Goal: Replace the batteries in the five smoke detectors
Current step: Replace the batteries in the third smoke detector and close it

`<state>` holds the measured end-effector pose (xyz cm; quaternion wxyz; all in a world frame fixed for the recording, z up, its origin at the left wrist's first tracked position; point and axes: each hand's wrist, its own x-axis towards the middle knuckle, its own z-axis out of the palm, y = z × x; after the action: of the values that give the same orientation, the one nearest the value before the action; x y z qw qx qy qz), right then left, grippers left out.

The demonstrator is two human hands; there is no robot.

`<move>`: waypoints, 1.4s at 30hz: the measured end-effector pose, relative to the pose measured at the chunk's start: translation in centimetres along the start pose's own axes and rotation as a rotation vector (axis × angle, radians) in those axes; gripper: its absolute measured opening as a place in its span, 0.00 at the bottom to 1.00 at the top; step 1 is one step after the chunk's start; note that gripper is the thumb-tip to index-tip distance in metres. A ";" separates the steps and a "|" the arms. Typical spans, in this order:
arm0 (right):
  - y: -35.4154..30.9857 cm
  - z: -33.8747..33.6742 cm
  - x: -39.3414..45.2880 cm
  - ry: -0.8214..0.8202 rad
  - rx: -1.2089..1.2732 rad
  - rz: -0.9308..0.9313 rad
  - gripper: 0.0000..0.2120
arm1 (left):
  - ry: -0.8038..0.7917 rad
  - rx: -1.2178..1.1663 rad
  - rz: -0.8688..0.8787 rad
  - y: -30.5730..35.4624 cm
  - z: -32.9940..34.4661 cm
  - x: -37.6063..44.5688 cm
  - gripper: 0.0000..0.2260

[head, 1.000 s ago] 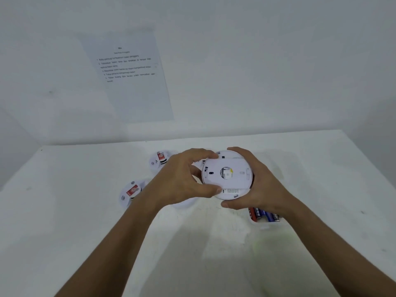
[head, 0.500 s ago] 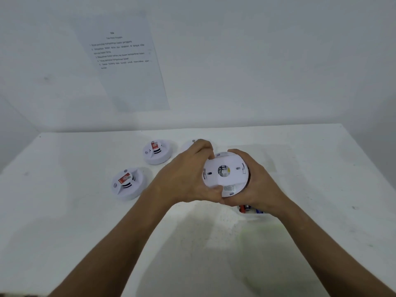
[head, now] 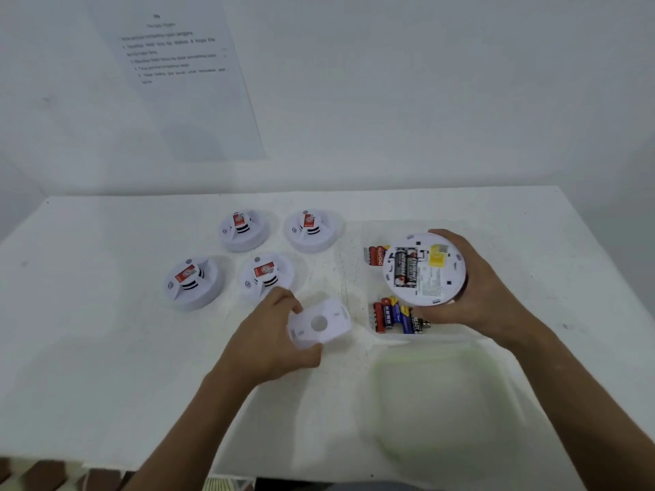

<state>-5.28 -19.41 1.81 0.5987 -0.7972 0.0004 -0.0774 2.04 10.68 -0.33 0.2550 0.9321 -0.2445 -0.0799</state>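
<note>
With the back plate [head: 319, 324] off in the left hand [head: 269, 343], old cells [head: 405, 266] lie exposed.
Right hand [head: 475, 288] cups the detector [head: 425, 269]; set plate near table [head: 106, 349] front edge, then lift cells out.

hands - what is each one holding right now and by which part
The right hand grips the opened smoke detector by its rim, batteries showing. The left hand pinches the removed back plate at its left edge.

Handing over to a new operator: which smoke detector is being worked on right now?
On the white table, right of the four detectors lying face up, the right hand holds the fifth detector above the battery container. Only it shows its open back, with two black batteries.
</note>
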 end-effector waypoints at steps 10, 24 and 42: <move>0.0 -1.3 -0.9 -0.058 -0.001 -0.005 0.46 | -0.009 0.059 0.055 2.0 0.4 0.8 0.29; 0.2 0.3 -0.2 -0.073 0.037 -0.068 0.46 | -0.109 -0.012 0.329 11.7 -2.4 6.4 0.22; 1.2 -0.6 0.5 -0.035 0.053 -0.039 0.43 | -0.108 0.202 0.594 11.7 -0.8 7.8 0.22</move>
<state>-4.73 -20.39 0.90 0.6178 -0.7822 -0.0276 -0.0753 4.22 -1.63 6.16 0.1599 0.8350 -0.5259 -0.0264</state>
